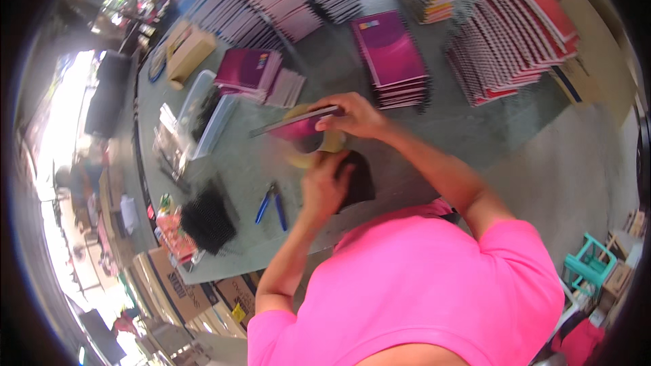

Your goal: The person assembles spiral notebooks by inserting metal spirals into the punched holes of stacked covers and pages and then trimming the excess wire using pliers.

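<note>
My right hand point(356, 116) is closed on a thin purple notebook point(296, 127), tilted nearly edge-on above the table. Just below it, my left hand point(325, 183) reaches to a yellowish ring-shaped thing point(298, 157), perhaps a tape roll, partly covered by the hands and blurred. Whether the left fingers grip it is unclear. Beside the left hand lies a dark flat piece point(359, 179) whose kind I cannot make out. Blue-handled cutting pliers point(272, 207) rest on the table to the left. Farther off are two stacks of purple notebooks, one left point(249, 71) and one right point(390, 51).
Black spiral coils point(208, 220) lie at the table's left edge, behind them a clear plastic tray point(215, 125) and a cardboard box point(190, 54). Tall stacks of red spiral notebooks point(512, 37) stand at the far right. Cartons point(176, 285) sit below the left edge.
</note>
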Action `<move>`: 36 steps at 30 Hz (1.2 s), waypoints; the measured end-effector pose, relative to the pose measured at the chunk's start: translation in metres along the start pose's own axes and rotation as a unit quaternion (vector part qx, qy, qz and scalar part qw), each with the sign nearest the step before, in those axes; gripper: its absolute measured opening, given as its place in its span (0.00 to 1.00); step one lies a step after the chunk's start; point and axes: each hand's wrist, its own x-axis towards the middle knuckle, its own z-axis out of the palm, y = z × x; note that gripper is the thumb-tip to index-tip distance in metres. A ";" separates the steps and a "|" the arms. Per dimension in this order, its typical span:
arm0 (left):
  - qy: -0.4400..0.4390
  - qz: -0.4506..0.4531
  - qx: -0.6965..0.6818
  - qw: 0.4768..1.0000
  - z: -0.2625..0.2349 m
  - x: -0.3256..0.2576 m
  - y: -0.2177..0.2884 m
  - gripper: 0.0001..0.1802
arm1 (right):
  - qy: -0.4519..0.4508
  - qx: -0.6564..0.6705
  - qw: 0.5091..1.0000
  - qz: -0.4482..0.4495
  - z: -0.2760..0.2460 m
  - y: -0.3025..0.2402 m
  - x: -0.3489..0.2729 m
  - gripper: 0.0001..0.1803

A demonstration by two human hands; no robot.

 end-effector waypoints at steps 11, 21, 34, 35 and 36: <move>0.052 0.060 0.269 0.960 -0.059 0.047 -0.018 0.13 | 0.061 0.087 0.994 0.003 0.016 -0.012 -0.006 0.13; 0.030 0.058 0.158 0.985 -0.054 0.057 -0.013 0.11 | 0.103 -0.031 0.993 -0.042 0.011 -0.007 -0.023 0.13; -0.010 0.041 0.107 0.993 -0.045 0.061 -0.012 0.13 | 0.159 -0.150 0.974 0.060 0.004 0.008 -0.031 0.10; -0.013 0.029 0.085 0.996 -0.045 0.061 -0.012 0.14 | 0.153 -0.123 0.979 0.059 0.005 0.008 -0.031 0.09; -0.015 0.017 0.063 0.998 -0.045 0.062 -0.012 0.14 | 0.148 -0.095 0.983 0.058 0.007 0.006 -0.032 0.09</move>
